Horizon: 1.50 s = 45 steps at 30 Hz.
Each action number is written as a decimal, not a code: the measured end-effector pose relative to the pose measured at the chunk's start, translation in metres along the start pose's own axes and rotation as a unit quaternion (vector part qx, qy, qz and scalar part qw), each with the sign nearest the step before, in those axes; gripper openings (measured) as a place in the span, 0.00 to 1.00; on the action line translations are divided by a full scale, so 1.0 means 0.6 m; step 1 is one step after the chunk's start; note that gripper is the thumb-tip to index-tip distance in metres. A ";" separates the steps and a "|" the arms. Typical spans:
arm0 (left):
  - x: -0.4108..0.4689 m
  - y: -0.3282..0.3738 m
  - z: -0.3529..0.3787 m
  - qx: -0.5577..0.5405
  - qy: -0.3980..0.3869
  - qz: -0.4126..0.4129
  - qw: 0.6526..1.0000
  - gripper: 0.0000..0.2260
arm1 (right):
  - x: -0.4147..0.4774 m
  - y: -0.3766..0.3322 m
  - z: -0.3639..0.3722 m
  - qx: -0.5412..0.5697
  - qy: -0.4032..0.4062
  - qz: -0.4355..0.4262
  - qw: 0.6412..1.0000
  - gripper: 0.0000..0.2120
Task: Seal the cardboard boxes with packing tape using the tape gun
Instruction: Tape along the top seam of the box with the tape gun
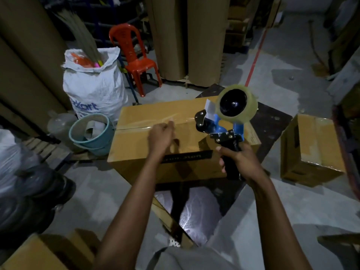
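Observation:
A brown cardboard box (140,141) stands in front of me with clear tape along its top seam. My right hand (238,160) grips the black handle of a blue tape gun (224,123), held upright over the box's right end. A roll of clear tape (234,103) sits on the gun's top. My left hand (162,134) hovers over the middle of the box top with its fingers loosely curled; whether it touches the tape or the box I cannot tell.
A second cardboard box (309,149) sits on the floor at the right, another (48,252) at the lower left. A teal bucket (91,133), a white sack (93,84) and a red plastic chair (132,57) stand behind left. Tall brown paper rolls (187,36) line the back.

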State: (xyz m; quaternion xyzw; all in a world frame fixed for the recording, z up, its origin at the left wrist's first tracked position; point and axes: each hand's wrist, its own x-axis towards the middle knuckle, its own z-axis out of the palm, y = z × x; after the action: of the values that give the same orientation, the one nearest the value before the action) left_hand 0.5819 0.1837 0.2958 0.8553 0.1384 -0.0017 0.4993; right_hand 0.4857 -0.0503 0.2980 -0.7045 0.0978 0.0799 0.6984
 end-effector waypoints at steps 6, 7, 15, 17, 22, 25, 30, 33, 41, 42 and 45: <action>-0.061 0.064 0.068 -0.406 -0.362 -0.267 0.796 0.32 | -0.038 0.005 -0.024 0.008 -0.009 -0.036 0.999 0.06; -0.069 0.069 0.071 -0.433 -0.362 -0.275 0.779 0.28 | -0.046 0.004 -0.034 0.004 -0.007 -0.047 0.999 0.07; -0.120 0.106 0.121 -0.486 -0.373 -0.268 0.744 0.13 | -0.093 0.013 -0.110 -0.031 0.022 -0.112 0.993 0.06; -0.130 0.111 0.137 -0.475 -0.392 -0.270 0.740 0.14 | -0.106 0.023 -0.128 -0.042 0.028 -0.124 0.991 0.08; -0.150 0.105 0.164 -0.471 -0.464 -0.264 0.702 0.21 | -0.137 0.056 -0.160 -0.059 0.049 -0.142 0.987 0.07; -0.171 0.109 0.185 -0.445 -0.427 -0.257 0.744 0.09 | -0.153 0.072 -0.170 -0.043 0.057 -0.142 0.987 0.06; -0.189 0.121 0.211 -0.345 -0.394 -0.274 0.807 0.16 | -0.171 0.103 -0.190 -0.035 0.078 -0.113 0.990 0.08; -0.179 0.148 0.221 -0.173 -0.403 -0.174 0.882 0.14 | -0.176 0.116 -0.198 -0.021 0.096 -0.103 0.990 0.04; -0.130 0.208 0.220 0.022 -0.381 -0.028 0.924 0.08 | -0.183 0.133 -0.209 -0.017 0.115 -0.090 0.989 0.06; -0.119 0.215 0.217 0.040 -0.370 -0.016 0.928 0.07 | -0.187 0.133 -0.211 -0.030 0.116 -0.099 0.988 0.05; -0.071 0.245 0.207 0.106 -0.373 0.006 0.922 0.05 | -0.192 0.135 -0.218 -0.041 0.133 -0.106 0.985 0.04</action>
State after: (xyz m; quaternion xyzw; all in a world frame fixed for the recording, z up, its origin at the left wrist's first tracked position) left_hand 0.5925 -0.0003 0.3650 0.8417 -0.0642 -0.3319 0.4211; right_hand 0.3509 -0.1785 0.2498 -0.7435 0.1108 -0.0850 0.6540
